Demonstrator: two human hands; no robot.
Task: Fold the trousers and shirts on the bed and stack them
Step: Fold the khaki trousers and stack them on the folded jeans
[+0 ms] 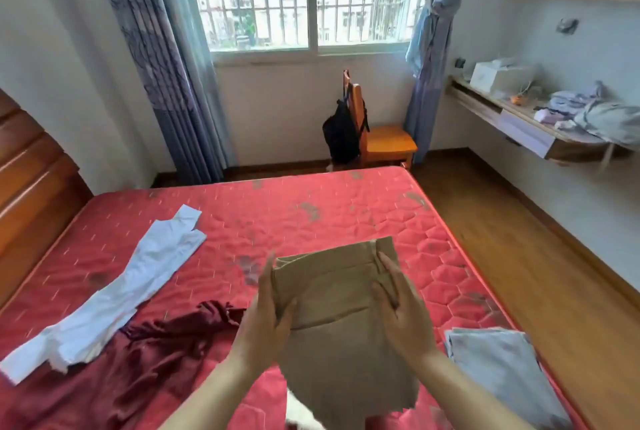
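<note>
Folded tan trousers (332,294) are held up in front of me over the red mattress (311,208). My left hand (268,312) grips their left edge and my right hand (401,305) grips their right edge, thumbs on top. A loose end of the tan cloth hangs down between my forearms. White trousers (138,277) lie stretched out unfolded on the left of the bed. A crumpled dark red garment (131,353) lies beside them at the near left. A folded grey garment (498,370) rests flat at the near right edge of the mattress.
A wooden headboard (31,187) stands at the left. Beyond the bed's far edge a wooden chair (384,138) carries a black bag (341,135) under the window. A wall desk (540,124) with clutter is on the right, above the wooden floor (519,256).
</note>
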